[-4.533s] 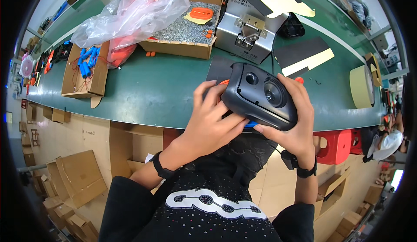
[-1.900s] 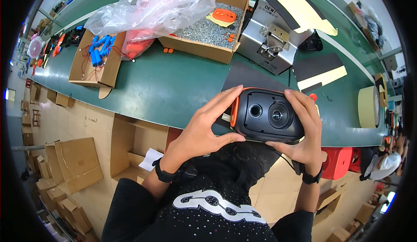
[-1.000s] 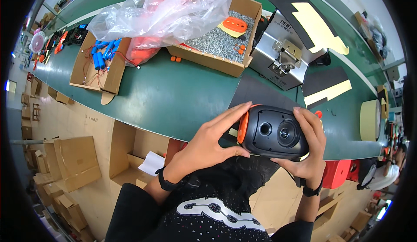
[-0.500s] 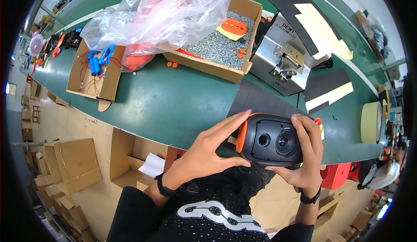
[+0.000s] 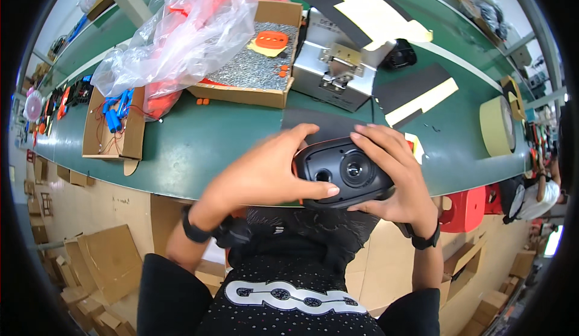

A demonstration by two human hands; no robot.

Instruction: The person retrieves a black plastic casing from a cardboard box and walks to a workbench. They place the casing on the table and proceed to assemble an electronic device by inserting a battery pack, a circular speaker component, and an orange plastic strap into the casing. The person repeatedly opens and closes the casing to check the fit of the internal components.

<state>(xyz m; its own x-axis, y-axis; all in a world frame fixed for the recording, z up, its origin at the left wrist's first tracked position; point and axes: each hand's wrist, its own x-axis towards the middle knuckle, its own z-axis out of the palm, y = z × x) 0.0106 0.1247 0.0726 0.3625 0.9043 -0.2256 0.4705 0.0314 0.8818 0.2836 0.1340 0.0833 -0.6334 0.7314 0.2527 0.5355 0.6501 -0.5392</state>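
A black portable speaker (image 5: 354,169), with a large round driver, a smaller round hole beside it and some orange-red showing at its left end, is held up over the near edge of the bench. My left hand (image 5: 265,170) grips its left end, the thumb lying across the front face below the small hole. Around the right end my right hand (image 5: 401,173) is closed, fingers over the top and thumb at the lower edge. The speaker tilts a little, its right side lower. Its back is hidden.
Behind the hands stand a silver screw-feeding machine (image 5: 338,74) and a carton full of screws (image 5: 241,74), partly covered by a clear plastic bag (image 5: 181,40). Blue battery packs (image 5: 114,119) lie in a small carton at left. A tape roll (image 5: 497,127) stands at right.
My left thumb has moved from the speaker's lower edge onto its front face. The speaker has tilted, its right side dropping. The bench appears shifted left as the view moved.
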